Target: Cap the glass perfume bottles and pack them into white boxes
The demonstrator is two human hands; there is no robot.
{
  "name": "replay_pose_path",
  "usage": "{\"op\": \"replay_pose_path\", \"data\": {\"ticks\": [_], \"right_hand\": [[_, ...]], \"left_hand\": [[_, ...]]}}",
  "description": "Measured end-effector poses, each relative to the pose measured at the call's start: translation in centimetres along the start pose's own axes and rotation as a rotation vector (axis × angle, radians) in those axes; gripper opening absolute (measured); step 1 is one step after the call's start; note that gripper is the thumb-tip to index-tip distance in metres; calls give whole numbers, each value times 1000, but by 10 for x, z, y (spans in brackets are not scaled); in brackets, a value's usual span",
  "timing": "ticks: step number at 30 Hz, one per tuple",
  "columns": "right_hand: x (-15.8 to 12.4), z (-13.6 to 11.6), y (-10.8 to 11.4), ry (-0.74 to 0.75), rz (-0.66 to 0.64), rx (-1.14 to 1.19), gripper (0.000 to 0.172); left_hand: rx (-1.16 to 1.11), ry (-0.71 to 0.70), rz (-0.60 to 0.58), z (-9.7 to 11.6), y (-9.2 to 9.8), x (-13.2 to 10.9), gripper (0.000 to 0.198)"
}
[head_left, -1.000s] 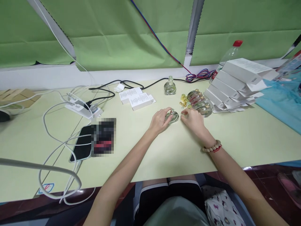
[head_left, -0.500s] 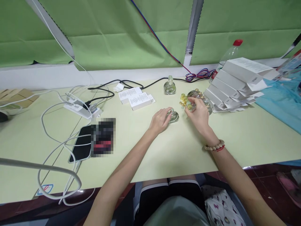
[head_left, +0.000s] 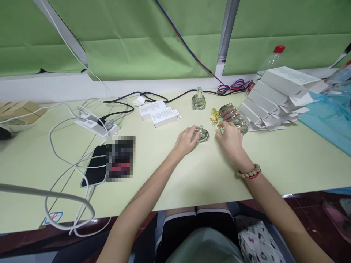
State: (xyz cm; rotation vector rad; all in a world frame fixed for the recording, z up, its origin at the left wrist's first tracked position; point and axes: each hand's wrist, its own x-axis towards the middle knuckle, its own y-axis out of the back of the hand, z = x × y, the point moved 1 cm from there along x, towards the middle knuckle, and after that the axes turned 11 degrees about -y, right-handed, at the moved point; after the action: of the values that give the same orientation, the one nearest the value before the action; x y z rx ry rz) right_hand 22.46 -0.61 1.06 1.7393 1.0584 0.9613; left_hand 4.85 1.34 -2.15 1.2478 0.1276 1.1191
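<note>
My left hand point(head_left: 187, 141) is closed on the side of a clear glass perfume bottle point(head_left: 203, 136), which stands on the table without a cap over its pale nozzle. To its right, my right hand point(head_left: 230, 140) pinches a small clear bottle cap point(head_left: 222, 130), partly covered by my fingers. Just past that hand lie several loose yellow caps point(head_left: 214, 113) and small gold pieces. Several more glass perfume bottles point(head_left: 226, 111) lie close together there, some hidden behind my right hand. A capped perfume bottle point(head_left: 198, 101) stands upright farther back.
A leaning stack of white boxes point(head_left: 270, 102) stands at the right, with a red-capped plastic bottle point(head_left: 270, 62) behind. Two flat white boxes point(head_left: 164, 117) lie at centre back. On the left are a power strip point(head_left: 90, 126), loose white cables and a phone point(head_left: 94, 166).
My right hand has drawn back slightly from the loose caps, and a clear cap now shows between its fingers. The left hand stays on the bottle.
</note>
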Motion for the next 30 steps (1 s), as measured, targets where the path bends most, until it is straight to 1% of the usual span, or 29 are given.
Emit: {"op": "replay_pose_path", "data": {"ticks": [4,8,10,14,19,25,27,30], "right_hand": [[0,1,-3,13,-38,-31,30],[-1,0,-5,32,-56,-34,31],[-1,0,-4,28,-62,-42,32],[0,1,-5,20,-66,-48,36],[2,1,-10,57,-80,24,33],[4,1,-18,177,-201,202,27],[5,0,-18,210,-171,281,27],[5,-3,-14,207,-62,451,29]], "left_hand": [[-11,-71,113,-1,0,0,35],[27,-215,213,-2,-1,-1,40],[68,-276,233,-2,-1,-1,38],[134,-350,214,0,-1,-2,35],[99,-358,223,2,-1,-3,36],[51,-354,226,2,-1,-4,39],[33,-358,246,1,-1,-4,38],[15,-357,296,0,-1,-4,35]]}}
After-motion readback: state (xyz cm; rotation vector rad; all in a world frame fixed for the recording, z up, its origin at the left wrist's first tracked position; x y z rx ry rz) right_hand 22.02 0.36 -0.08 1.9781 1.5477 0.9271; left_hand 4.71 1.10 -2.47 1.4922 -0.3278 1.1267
